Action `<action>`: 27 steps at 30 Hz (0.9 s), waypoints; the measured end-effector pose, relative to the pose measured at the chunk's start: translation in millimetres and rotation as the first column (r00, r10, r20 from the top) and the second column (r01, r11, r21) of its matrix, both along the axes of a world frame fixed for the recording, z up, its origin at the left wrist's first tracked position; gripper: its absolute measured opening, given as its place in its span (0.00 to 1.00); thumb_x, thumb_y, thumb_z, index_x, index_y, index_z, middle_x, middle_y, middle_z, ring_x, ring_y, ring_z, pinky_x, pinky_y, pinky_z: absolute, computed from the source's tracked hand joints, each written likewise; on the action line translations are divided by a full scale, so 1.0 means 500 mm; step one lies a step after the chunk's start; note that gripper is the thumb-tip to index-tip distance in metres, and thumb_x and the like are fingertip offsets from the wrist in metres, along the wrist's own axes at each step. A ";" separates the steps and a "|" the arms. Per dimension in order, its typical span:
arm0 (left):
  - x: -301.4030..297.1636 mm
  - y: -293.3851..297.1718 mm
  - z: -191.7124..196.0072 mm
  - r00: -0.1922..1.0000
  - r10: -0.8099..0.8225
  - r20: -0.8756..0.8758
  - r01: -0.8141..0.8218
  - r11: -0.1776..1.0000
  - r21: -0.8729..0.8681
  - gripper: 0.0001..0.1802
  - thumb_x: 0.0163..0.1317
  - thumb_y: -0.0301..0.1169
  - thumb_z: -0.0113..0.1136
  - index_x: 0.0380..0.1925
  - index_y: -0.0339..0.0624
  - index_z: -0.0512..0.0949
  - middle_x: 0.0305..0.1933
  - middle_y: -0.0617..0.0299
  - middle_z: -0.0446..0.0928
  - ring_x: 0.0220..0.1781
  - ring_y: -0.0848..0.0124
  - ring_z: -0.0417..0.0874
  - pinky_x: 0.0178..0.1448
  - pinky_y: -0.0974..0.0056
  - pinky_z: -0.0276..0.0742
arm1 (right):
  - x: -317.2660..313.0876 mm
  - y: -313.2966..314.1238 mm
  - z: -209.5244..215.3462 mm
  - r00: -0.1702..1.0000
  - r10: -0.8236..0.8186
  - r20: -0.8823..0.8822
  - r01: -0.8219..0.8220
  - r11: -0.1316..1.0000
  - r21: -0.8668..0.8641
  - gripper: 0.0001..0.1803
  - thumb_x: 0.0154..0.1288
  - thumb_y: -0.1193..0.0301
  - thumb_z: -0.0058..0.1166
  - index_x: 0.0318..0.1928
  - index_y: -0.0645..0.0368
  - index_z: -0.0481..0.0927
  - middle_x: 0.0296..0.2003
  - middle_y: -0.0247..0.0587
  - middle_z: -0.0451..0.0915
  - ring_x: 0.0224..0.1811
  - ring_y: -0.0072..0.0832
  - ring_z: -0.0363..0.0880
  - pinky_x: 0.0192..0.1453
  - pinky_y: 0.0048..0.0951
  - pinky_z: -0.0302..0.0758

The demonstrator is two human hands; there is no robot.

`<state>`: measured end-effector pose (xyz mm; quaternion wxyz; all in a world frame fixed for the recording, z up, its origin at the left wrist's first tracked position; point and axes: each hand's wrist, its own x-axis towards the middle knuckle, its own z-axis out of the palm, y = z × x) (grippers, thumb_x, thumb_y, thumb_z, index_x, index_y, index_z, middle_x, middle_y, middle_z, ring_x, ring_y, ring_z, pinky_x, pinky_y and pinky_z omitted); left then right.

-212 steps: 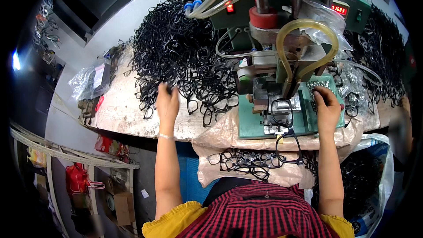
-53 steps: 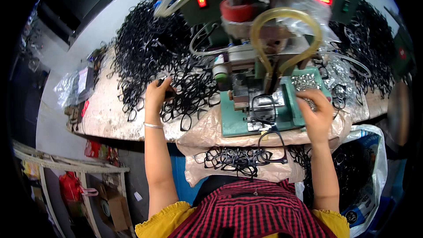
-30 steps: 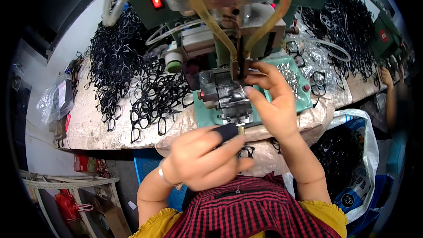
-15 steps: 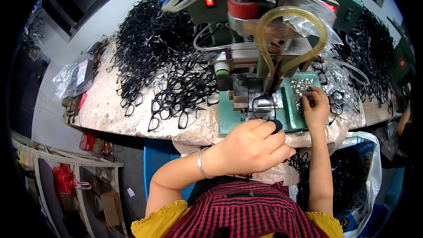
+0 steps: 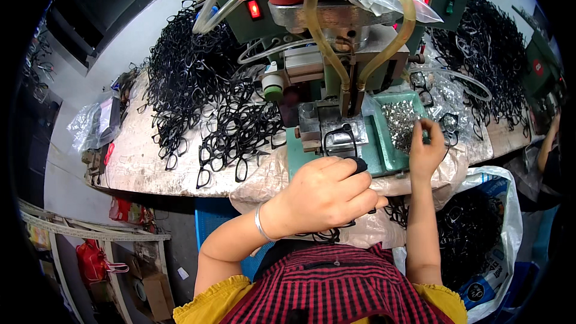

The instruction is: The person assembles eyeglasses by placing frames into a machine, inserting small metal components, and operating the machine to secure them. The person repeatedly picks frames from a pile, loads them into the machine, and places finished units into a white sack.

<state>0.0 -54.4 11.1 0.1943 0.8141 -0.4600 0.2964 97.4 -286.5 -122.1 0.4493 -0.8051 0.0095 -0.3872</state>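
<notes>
Cluttered bench [image 5: 144,162], 1 green press [image 5: 336,72]; left hand [image 5: 324,195] closed on 1 black frame [image 5: 359,165], right hand [image 5: 426,150] pinching small metal bits [image 5: 403,121].

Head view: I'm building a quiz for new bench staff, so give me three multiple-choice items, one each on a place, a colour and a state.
1. Where does the loose heap of black eyeglass frames lie?
A. on the bench, left of the green machine
B. on the floor
C. on the person's lap

2. What colour is the looped hose on the machine?
A. blue
B. yellowish
C. black

3. What is the right hand doing?
A. resting flat on the bench
B. gripping the hose
C. pinching at small metal parts in the green tray

Answers: A, the heap covers the benchtop left of the machine; B, the hose is translucent yellow; C, its fingertips meet over the tray.
</notes>
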 end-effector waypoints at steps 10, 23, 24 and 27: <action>-0.021 -0.002 -0.033 0.995 0.061 0.078 -0.053 0.993 -0.103 0.13 0.54 0.38 0.67 0.25 0.44 0.74 0.32 0.64 0.75 0.33 0.69 0.77 0.37 0.63 0.75 | 0.012 -0.021 -0.001 0.959 0.235 -0.156 -0.206 0.962 0.180 0.08 0.66 0.77 0.58 0.45 0.64 0.83 0.38 0.37 0.84 0.41 0.22 0.81 0.50 0.25 0.76; 0.045 0.283 -0.098 0.580 0.784 -0.224 -0.814 0.566 -0.126 0.11 0.54 0.29 0.70 0.38 0.42 0.83 0.60 0.51 0.77 0.60 0.53 0.72 0.66 0.52 0.66 | -0.006 0.047 0.027 0.929 0.325 -0.178 -0.297 0.941 0.164 0.10 0.61 0.77 0.62 0.43 0.62 0.85 0.40 0.40 0.86 0.44 0.27 0.83 0.54 0.27 0.75; 0.075 0.301 -0.165 0.520 0.818 -0.245 -0.850 0.524 -0.052 0.12 0.52 0.30 0.71 0.37 0.43 0.84 0.61 0.51 0.76 0.61 0.51 0.71 0.66 0.51 0.66 | 0.007 0.059 0.013 0.919 0.347 -0.185 -0.309 0.929 0.206 0.09 0.60 0.77 0.62 0.42 0.63 0.85 0.39 0.41 0.85 0.43 0.30 0.83 0.53 0.27 0.75; 0.172 0.337 -0.332 0.483 0.792 -0.373 -0.865 0.497 -0.065 0.13 0.51 0.32 0.71 0.37 0.43 0.85 0.63 0.51 0.76 0.60 0.48 0.71 0.66 0.51 0.66 | -0.012 0.031 -0.008 0.947 0.254 -0.196 -0.228 0.963 0.145 0.08 0.60 0.77 0.62 0.41 0.63 0.85 0.38 0.42 0.85 0.42 0.33 0.83 0.51 0.29 0.75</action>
